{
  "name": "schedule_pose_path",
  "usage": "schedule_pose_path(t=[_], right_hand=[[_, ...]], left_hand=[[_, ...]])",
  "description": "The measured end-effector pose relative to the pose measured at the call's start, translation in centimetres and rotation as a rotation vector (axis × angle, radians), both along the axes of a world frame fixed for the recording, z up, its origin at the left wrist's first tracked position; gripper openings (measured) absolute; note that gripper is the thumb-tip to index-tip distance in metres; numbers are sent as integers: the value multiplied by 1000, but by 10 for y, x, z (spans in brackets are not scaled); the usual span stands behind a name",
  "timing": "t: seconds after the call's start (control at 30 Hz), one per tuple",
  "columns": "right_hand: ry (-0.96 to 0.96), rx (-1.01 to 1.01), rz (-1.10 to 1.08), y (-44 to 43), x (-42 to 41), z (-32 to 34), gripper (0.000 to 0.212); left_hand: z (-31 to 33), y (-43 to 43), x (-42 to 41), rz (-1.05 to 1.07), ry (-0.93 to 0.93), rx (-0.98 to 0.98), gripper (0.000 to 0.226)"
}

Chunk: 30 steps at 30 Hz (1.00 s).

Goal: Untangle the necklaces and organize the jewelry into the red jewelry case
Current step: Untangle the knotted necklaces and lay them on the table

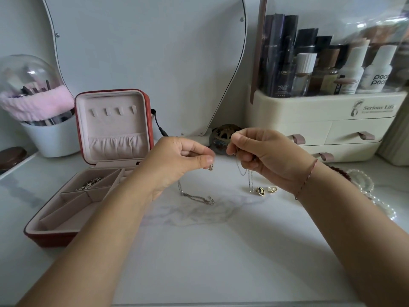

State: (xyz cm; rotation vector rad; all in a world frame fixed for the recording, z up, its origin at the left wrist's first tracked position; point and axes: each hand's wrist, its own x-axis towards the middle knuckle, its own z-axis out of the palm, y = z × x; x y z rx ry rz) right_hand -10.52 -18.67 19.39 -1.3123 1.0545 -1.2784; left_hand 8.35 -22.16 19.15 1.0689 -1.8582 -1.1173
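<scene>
Head view. Case (49, 239) stands open at 9 o'clock on the table (221, 251), with one piece (88, 184) stowed inside. Left hand (177, 160) grip pinches the left chain (194, 197). Right hand (265, 156) grip pinches the right chain (250, 180). The chains hang apart, so untangling appears nearly done. Not yet stowed: both chains and the rings (260, 191) toward 3 o'clock.

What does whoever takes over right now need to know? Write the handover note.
Left hand: pinches one end of a silver chain that trails onto the table.
Right hand: pinches a second chain length, hanging beside two rings.
Red jewelry case: open at left, one piece in a back compartment.
Done: that piece stowed.
To do: separate the chains (joined or not, I cannot tell); stow chains, rings and the pale bead strand at right.
</scene>
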Motion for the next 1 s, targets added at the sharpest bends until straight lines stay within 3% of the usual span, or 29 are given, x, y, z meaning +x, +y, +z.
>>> schedule_pose_path(t=[0.27, 0.43, 0.57, 0.73, 0.9, 1.0], right_hand=[[-3, 3, 84, -2, 7, -7, 17], [-6, 39, 119, -3, 11, -12, 17], [-111, 60, 161, -5, 14, -15, 16], [-204, 38, 189, -7, 12, -13, 26], [42, -63, 205, -1, 4, -5, 35], [198, -160, 147, 1, 2, -2, 33]], left_hand=[[-16, -16, 9, 190, -598, -175, 13], [-16, -16, 12, 177, -696, -151, 10], [-14, -12, 4, 149, -528, -131, 10], [-9, 7, -19, -147, 135, 323, 44], [-13, 3, -22, -232, 126, 320, 51], [-14, 6, -22, -264, 170, 348, 39]])
